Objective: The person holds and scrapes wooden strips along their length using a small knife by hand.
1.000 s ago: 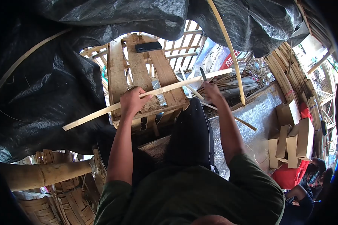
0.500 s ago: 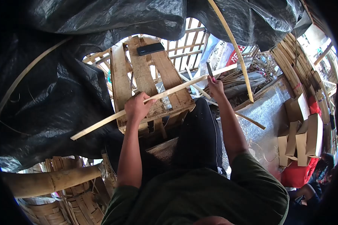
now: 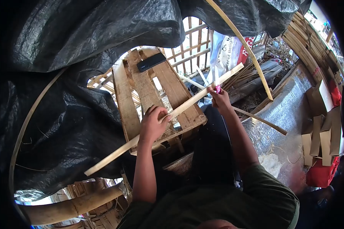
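Observation:
A long pale bamboo strip (image 3: 191,100) lies slantwise across a slatted wooden stand (image 3: 139,82). My left hand (image 3: 153,124) is closed around the strip left of its middle, with the fingers bent. Near the strip's upper right end, my right hand (image 3: 220,100) is closed on a knife (image 3: 217,89) with a pink part on its handle. The blade points up and crosses the strip; it looks bright and thin, and whether it cuts in cannot be made out. The fingers hide most of the handle.
A dark phone (image 3: 152,62) lies at the stand's far end. Black plastic sheeting (image 3: 76,126) hangs at the left and above. A curved bamboo strip (image 3: 248,51) hangs at the right. Cardboard boxes (image 3: 325,129) stand beside silvery sheeting (image 3: 284,114). A thick bamboo pole (image 3: 74,206) is lower left.
The whole view has shifted and turned slightly. The strip slants more steeply in view. The knife blade now stands more upright and looks bright instead of dark. Both hands keep their holds.

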Demonstrator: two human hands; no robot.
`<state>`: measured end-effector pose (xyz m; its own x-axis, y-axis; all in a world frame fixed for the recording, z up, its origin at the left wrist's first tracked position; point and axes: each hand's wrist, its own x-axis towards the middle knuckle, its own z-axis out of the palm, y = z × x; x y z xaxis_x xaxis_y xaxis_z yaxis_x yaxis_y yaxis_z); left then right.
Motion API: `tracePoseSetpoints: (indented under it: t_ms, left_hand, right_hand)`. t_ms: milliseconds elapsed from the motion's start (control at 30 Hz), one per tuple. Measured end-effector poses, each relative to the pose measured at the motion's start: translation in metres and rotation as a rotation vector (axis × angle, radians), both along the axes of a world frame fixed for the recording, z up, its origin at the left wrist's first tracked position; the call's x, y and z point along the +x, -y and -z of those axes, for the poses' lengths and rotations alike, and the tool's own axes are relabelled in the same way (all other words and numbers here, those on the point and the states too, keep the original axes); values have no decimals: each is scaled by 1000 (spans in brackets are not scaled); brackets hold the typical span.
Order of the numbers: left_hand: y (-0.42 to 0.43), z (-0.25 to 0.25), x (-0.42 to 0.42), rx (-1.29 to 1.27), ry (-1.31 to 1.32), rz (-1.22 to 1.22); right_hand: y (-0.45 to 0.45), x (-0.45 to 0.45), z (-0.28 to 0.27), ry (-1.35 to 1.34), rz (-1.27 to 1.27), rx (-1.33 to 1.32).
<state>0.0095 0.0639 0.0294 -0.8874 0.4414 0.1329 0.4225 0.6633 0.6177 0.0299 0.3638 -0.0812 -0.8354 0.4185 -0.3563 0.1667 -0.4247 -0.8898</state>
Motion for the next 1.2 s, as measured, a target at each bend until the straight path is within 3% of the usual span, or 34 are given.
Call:
tracePoseSetpoints:
  t_ms: [67,233,333,600,700,867,933,1000,1067,1133,1200]
  left_hand:
    - [-22,-3,-3,44,-24,55]
    - [-57,10,-16,-128,-61,99]
    - [-68,24,-17,-69,-61,65]
    - [-98,33,-42,-93,-132,102]
    - [-97,39,-43,-61,-142,74]
    - [-99,36,-38,-99,-108,11]
    - [-99,33,-37,-113,-65,19]
    - [-101,32,-36,-140,-73,30]
    - [-102,33,-39,-166,-89,39]
    - [-101,36,-40,-167,-36,-28]
    - [-100,35,-40,-150,-52,-28]
  right_hand:
    - [2,-4,-6,-24,15,-16]
    - [-1,-11,-18,-90,-7,-51]
    - [-9,-14,-13,-144,-3,-88]
    - [-30,-16,-7,35,38,57]
    - [-44,-11,-4,67,-90,443]
    - [-70,-22,-13,63,-114,457]
    - [-78,-33,-8,196,-81,909]
    - [-71,-33,-2,275,-48,885]
    - [-57,-36,14,102,-161,1394]
    - [0,-13,-4,3,-55,1156]
    - [-4,-14,-7,-17,-29,1188]
